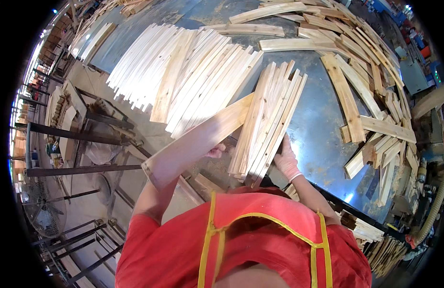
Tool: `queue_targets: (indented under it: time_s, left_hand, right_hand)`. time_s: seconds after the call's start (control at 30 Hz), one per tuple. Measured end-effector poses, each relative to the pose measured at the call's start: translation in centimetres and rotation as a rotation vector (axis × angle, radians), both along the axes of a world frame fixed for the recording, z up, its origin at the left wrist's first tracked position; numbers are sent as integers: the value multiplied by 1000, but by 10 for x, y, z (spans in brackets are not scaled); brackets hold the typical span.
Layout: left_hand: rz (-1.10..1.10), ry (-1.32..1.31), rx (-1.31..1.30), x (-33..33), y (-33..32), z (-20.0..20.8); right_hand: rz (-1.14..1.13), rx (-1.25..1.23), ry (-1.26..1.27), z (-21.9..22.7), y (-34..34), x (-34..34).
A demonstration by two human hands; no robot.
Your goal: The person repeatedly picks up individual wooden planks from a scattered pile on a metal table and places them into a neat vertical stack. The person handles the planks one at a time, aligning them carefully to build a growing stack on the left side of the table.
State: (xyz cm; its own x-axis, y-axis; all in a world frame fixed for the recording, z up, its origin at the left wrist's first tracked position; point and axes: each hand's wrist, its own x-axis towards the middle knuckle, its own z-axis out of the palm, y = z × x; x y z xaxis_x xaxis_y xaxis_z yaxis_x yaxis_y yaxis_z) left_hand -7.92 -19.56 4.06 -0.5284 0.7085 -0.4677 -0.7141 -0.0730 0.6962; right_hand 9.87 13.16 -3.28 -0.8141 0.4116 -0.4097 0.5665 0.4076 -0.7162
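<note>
My left hand (215, 150) is closed on a wide wooden board (198, 137), which slants up to the right. Its fingers curl out past the board's lower edge, and the rest of the hand is hidden beneath. The board's far end meets the left side of a bundle of narrow wooden strips (270, 120). My right hand (286, 161), in a pale glove, grips the right side of that bundle near its close end; some fingers are hidden by the wood. Beyond lies a broad row of pale strips (212, 77), with one browner board (173, 79) lying across it.
A grey metal table (320, 105) carries the wood. Loose boards (344, 98) are heaped crosswise along its right side. To the left stand dark metal frames (78, 137) and a floor fan (44, 211). A ribbed hose (433, 211) hangs at far right.
</note>
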Motion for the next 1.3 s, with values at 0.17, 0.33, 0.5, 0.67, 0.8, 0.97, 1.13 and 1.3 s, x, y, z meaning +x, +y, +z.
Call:
queue_targets:
  time_s: [0.17, 0.33, 0.5, 0.67, 0.8, 0.97, 1.13, 1.3]
  left_hand:
    - [-136, -335, 185, -1, -12, 9]
    - [-386, 279, -517, 16, 30, 26]
    - [-615, 817, -1192, -25, 127, 16]
    - [-290, 1191, -1153, -31, 146, 20]
    - [-393, 1716, -1244, 0, 131, -42]
    - [29, 1370, -1115, 2, 88, -20]
    - [-8, 450, -1014, 121, -10, -30]
    - [259, -304, -401, 159, -9, -112]
  right_hand:
    - [-113, -389, 215, -17, 21, -4]
    - [-159, -575, 335, -29, 17, -18]
    - [-149, -649, 417, -44, 20, -27]
    - [-152, -472, 194, -20, 23, -35]
    - [-28, -521, 149, -13, 18, -49]
    - [-55, -750, 174, -14, -11, -36]
    - [-478, -1398, -39, -33, -84, 15]
    - [-467, -1330, 217, -29, -85, 17]
